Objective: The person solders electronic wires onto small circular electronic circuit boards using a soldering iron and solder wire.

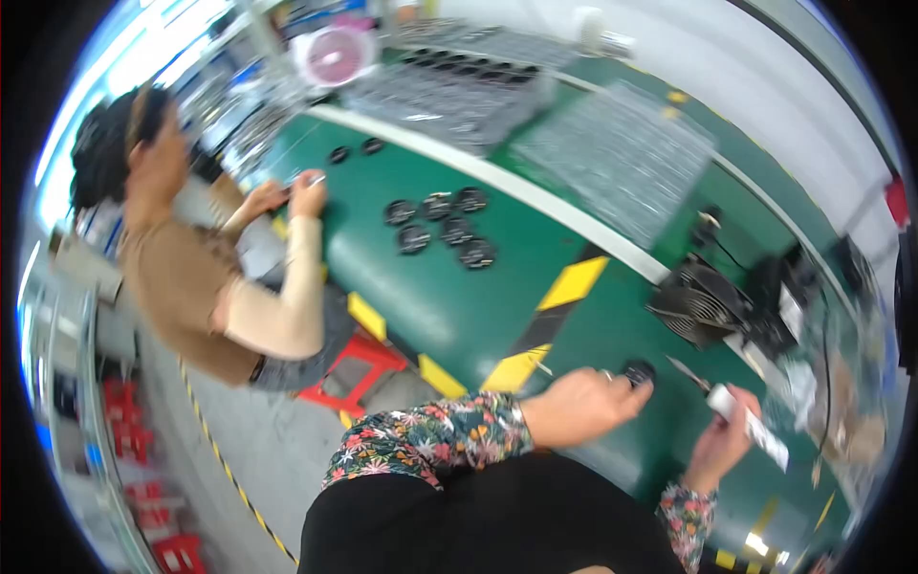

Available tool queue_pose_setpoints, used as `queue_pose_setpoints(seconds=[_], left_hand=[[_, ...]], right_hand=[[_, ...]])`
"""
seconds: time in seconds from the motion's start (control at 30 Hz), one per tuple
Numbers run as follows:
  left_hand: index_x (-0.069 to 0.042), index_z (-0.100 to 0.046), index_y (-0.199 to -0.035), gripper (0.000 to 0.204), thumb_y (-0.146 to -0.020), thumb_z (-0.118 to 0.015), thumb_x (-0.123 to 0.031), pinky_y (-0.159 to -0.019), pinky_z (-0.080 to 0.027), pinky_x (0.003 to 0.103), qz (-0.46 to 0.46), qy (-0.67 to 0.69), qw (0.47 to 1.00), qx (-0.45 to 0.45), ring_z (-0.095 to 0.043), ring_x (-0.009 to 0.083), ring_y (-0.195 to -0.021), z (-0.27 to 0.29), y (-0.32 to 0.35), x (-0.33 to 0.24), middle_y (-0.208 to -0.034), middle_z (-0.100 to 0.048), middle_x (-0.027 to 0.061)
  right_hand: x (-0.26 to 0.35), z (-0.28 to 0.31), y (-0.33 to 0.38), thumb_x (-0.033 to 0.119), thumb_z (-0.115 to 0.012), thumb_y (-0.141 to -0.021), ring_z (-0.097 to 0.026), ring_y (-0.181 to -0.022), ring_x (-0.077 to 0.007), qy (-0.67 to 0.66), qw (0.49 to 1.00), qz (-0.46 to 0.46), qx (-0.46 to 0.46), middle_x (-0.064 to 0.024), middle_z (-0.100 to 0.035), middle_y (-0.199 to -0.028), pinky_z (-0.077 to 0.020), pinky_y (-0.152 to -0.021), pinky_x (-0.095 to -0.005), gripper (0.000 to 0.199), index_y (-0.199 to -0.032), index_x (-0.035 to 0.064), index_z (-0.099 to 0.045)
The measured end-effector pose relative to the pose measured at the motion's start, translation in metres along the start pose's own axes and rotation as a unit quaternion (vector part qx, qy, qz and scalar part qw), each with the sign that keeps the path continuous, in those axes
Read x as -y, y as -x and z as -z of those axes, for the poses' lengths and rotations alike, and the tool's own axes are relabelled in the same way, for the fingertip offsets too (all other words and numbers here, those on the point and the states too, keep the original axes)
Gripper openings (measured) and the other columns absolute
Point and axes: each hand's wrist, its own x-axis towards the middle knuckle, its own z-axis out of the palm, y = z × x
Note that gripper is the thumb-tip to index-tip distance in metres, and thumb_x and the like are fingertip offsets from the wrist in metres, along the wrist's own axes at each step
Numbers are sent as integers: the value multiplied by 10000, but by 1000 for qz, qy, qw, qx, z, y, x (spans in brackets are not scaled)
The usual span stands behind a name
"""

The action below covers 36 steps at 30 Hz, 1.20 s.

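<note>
My left hand point(579, 409) is closed, its fingertips on a small round black part point(639, 369) just above the green tabletop. A thin pale stick point(543, 367) shows beside this hand; I cannot tell whether it is held. My right hand point(722, 448) is wrapped round a white tube-shaped tool point(749, 430) with a long, grey pointed tip. That tip points left toward the black part, apart from it. Several round black parts point(457, 230) lie grouped farther off on the green table point(382, 277).
A co-worker point(191, 258) works at the table's left edge with both hands raised. A black fan point(703, 301) stands at the right. Plastic-covered trays point(622, 153) lie beyond the white rail point(497, 177). A red stool point(354, 378) is below left.
</note>
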Motion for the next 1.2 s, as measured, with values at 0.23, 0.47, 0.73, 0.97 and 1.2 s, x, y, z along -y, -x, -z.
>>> queue_pose_setpoints(seconds=[0.23,0.47,0.73,0.97,1.2], left_hand=[[-23,-604,-771,162,-819,-624,-176,-462,-436,289,517,113,803,-275,-567,167,-524,37,177,23,-648,-591,102],[-65,-556,-747,217,-860,-563,-250,-360,-329,264,691,284,258,-613,-412,111,-411,-37,376,131,-522,-421,2],[-81,-616,-804,150,-806,-594,-229,-444,-410,325,681,188,306,-638,-520,188,-507,-82,458,236,-575,-511,50],[-67,-596,-780,103,-757,-614,-166,-535,-452,360,679,58,462,-567,-575,227,-598,-104,487,238,-671,-592,84],[-94,-498,-765,123,-869,-511,-159,-430,-329,268,566,328,150,-741,-422,121,-506,-43,413,203,-639,-486,13]], right_hand=[[-5,13,-11,209,-427,-929,-378,-637,-42,66,997,-26,17,-2,-491,-840,-272,-528,-157,265,-1004,-3,-565],[-14,24,-20,276,-428,-953,-384,-651,-34,62,998,-28,15,13,-505,-899,-282,-545,-157,315,-1090,22,-556],[11,13,-5,290,-452,-943,-381,-646,-25,104,994,25,-23,23,-516,-868,-288,-549,-162,311,-1075,30,-561],[21,10,-7,296,-438,-944,-394,-657,-24,129,991,17,-18,7,-520,-890,-284,-534,-159,330,-1086,20,-550],[14,9,-12,264,-428,-939,-383,-640,-37,129,991,44,-5,-1,-510,-851,-270,-524,-175,306,-1036,4,-557]])
